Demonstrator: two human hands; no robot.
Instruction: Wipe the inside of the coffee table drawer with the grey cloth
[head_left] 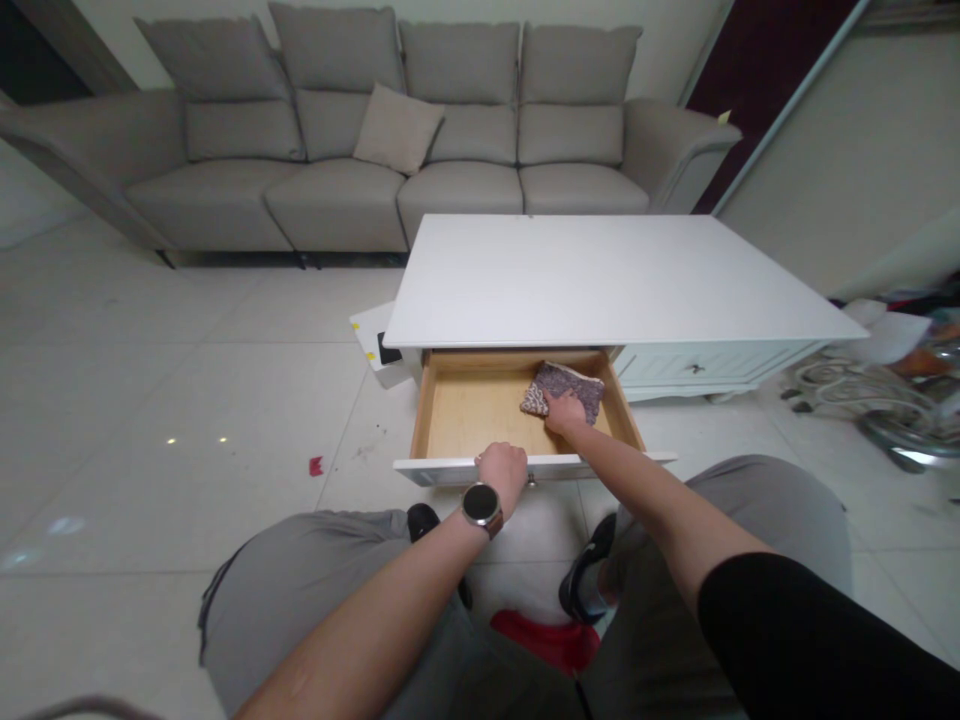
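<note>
A wooden drawer (480,400) stands pulled out of the white coffee table (600,280). Inside it, towards the right, lies a folded purple-grey knitted cloth (574,382) with a patterned part at its left. My right hand (566,410) reaches over the drawer front and is on the cloth, its fingers pressed at the lower left part. With a watch on its wrist, my left hand (502,468) is closed over the top edge of the white drawer front, left of the small knob (532,480).
Behind the table is a grey sofa (465,190) with a beige cushion (397,128). A white box (382,345) stands by the table's left side. Coiled cables (862,390) lie at the right. Red things are on the floor, one small scrap (316,466) at left.
</note>
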